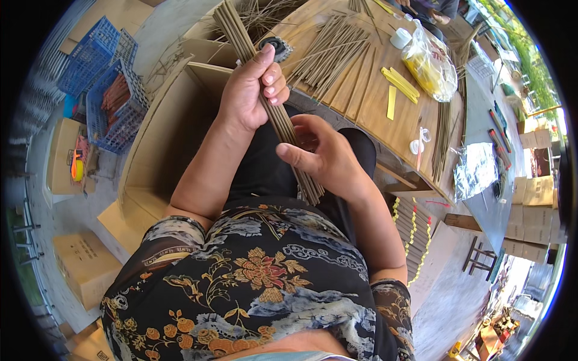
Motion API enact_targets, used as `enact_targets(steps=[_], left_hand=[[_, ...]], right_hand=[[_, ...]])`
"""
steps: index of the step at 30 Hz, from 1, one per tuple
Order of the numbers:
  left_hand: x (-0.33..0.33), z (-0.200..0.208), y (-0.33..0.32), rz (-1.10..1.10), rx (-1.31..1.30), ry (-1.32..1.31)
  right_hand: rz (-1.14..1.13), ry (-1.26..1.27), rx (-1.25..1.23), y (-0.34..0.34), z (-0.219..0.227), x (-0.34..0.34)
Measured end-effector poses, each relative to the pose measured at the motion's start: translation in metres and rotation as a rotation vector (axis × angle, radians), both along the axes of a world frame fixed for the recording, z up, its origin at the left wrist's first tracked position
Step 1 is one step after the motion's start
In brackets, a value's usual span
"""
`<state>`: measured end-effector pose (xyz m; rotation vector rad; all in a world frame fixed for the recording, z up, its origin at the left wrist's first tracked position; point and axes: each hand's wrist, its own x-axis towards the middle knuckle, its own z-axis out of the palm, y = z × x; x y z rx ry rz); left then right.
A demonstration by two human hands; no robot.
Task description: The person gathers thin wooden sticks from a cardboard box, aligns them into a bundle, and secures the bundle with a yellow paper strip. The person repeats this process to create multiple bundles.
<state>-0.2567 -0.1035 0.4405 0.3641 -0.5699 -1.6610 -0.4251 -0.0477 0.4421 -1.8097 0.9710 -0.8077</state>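
Note:
A slanting bundle of thin brown sticks (238,33), like incense sticks, runs from the upper middle down toward my lap. My left hand (253,90) is wrapped round its middle, thumb on top. Lower down, my right hand (322,153) is beside the bundle, its thumb and fingers apart. That thumb reaches over the sticks, and some fingertips are hidden behind it. On the wooden table (337,102) ahead lies a spread pile of similar loose sticks (334,51). Yellow paper strips (400,84) lie to the right of the pile.
A large open cardboard box (162,120) stands at my left, with blue plastic crates (114,108) beyond. On the table are a clear bag with yellow contents (428,63), a dark round tape roll (277,48) and a silvery plastic wrapper (475,168). Another person (439,12) sits across.

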Motion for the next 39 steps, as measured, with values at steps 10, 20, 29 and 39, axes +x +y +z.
enact_targets(steps=[10,20,29,39], left_hand=[[-0.01,0.011,0.005,0.194,0.092,-0.206],[-0.02,0.014,0.006,0.254,0.106,-0.167],[-0.005,0.012,0.002,0.11,-0.1,-0.063],[-0.015,-0.008,-0.003,0.102,0.019,-0.08]], right_hand=[[-0.106,0.186,0.032,-0.002,-0.031,0.018],[-0.211,0.236,-0.135,0.005,-0.043,0.02],[0.084,0.035,0.561,0.003,-0.011,0.003],[-0.046,0.139,0.416,-0.003,-0.024,0.006]])
